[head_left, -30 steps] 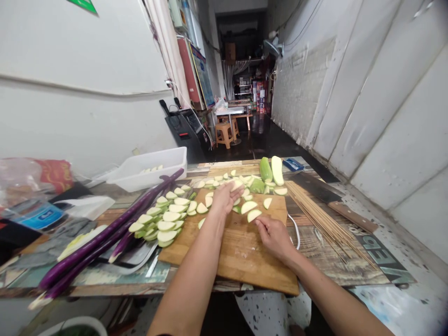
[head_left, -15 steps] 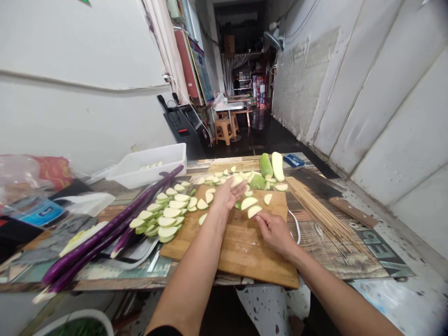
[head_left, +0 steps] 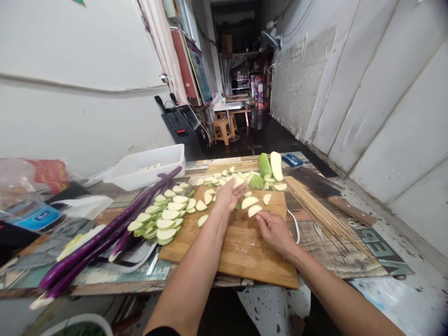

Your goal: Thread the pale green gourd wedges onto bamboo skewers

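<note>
My left hand [head_left: 231, 195] reaches over the far edge of the wooden cutting board [head_left: 252, 254], its fingers stretched to the right. Pale slices lie just beyond those fingers; contact is unclear. Closer in on the right, my right hand [head_left: 275, 229] is closed, with its thumb and fingertips at the edge of a half-round zucchini slice [head_left: 255, 211]. Another zucchini slice [head_left: 249, 202] lines up just beyond. Whatever the closed fingers grip is hidden. Overlapping zucchini slices [head_left: 170, 214] are heaped at the board's left side, and more are scattered along its far edge.
Bamboo skewers [head_left: 325, 214] lie right of the board beside a large knife [head_left: 336, 198]. Zucchini pieces [head_left: 276, 166] and a blue box [head_left: 292, 160] sit at the back. Long purple eggplants [head_left: 105, 233] and a white tub [head_left: 147, 168] occupy the left.
The view has shifted very slightly. Both hands and the slices near them keep practically the same places.
</note>
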`<action>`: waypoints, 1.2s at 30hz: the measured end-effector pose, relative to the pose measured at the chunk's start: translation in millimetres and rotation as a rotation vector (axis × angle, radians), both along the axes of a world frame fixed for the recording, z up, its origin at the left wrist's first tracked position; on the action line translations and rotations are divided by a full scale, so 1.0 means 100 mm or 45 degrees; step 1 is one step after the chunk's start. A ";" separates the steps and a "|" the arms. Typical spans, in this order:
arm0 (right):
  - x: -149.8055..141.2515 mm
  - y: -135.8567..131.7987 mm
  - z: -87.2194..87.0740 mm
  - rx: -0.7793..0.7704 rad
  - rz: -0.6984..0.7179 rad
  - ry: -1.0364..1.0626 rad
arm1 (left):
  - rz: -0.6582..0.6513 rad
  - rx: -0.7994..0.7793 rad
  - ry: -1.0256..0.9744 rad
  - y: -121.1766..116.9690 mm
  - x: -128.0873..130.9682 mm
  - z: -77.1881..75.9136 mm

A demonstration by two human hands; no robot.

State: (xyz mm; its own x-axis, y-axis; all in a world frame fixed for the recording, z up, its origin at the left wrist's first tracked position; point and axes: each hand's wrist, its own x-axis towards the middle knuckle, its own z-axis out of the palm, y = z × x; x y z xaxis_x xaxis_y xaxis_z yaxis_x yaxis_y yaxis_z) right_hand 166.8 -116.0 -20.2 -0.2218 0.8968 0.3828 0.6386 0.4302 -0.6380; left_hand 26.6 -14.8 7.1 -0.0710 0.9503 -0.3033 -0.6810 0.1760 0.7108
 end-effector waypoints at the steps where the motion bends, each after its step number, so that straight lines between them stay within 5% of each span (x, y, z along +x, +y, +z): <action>1: 0.00 0.00 0.00 0.004 0.000 0.010 | 0.000 -0.006 0.002 0.00 0.00 0.01; 20: -0.01 0.03 0.02 -0.040 -0.051 0.166 | -0.255 -0.054 0.058 -0.13 0.17 0.02; 24: 0.00 0.03 0.03 -0.085 -0.041 0.391 | -0.258 -0.045 0.051 -0.13 0.14 0.05; 31: 0.21 0.01 0.16 -0.918 0.581 1.434 | -0.438 0.309 0.056 -0.17 0.06 0.11; 36: 0.29 0.03 0.15 -1.072 0.739 1.733 | -0.460 0.396 0.026 -0.23 0.08 0.15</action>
State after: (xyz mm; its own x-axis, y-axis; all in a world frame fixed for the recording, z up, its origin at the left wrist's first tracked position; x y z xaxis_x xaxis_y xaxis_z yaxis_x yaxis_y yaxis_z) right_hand 196.1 -113.0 -5.2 -0.5064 0.8606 0.0550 -0.6288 -0.3248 -0.7065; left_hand 34.5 -37.7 22.0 0.2776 0.9607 -0.0023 -0.6007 0.1754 0.7800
